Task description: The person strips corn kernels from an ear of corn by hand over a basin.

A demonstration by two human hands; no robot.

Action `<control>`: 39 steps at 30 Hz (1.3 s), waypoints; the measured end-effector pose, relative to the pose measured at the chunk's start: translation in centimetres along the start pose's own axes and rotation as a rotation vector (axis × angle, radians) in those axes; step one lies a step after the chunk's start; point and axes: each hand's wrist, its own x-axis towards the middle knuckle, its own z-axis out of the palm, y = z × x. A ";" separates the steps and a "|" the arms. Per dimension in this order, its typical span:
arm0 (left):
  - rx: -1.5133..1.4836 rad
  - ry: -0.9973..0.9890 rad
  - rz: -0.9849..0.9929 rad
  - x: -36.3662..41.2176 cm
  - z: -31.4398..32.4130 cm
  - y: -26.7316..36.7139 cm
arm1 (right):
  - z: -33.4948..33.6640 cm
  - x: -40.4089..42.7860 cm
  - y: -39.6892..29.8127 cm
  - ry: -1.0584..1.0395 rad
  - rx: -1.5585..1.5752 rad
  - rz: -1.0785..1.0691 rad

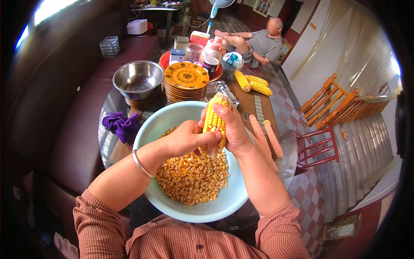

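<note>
A yellow ear of corn (213, 118) stands nearly upright between my two hands, over a pale blue plastic basin (223, 208). My right hand (235, 131) grips it from the right, thumb near the top. From the left, my left hand (184, 137) holds it too, its thumb pressing on the kernels about mid-ear; its other fingers are partly hidden. Pale bare patches show low on the ear. Loose corn kernels (194, 181) cover much of the basin's bottom. Right of the basin lie several stripped corncobs (273, 139). Farther back are whole ears of corn (258, 86).
Behind the basin stand a stack of orange plates (187, 76), a steel bowl (138, 77) and a glass ashtray (223, 92). A purple cloth (121, 126) lies left on the glass tabletop. A pink thermos jug (212, 50) rises farther back. Another person (265, 45) sits beyond the table.
</note>
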 end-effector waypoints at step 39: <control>-0.071 0.020 -0.025 0.1 0.0 0.0 | 0.5 0.1 0.5 0.028 0.010 0.004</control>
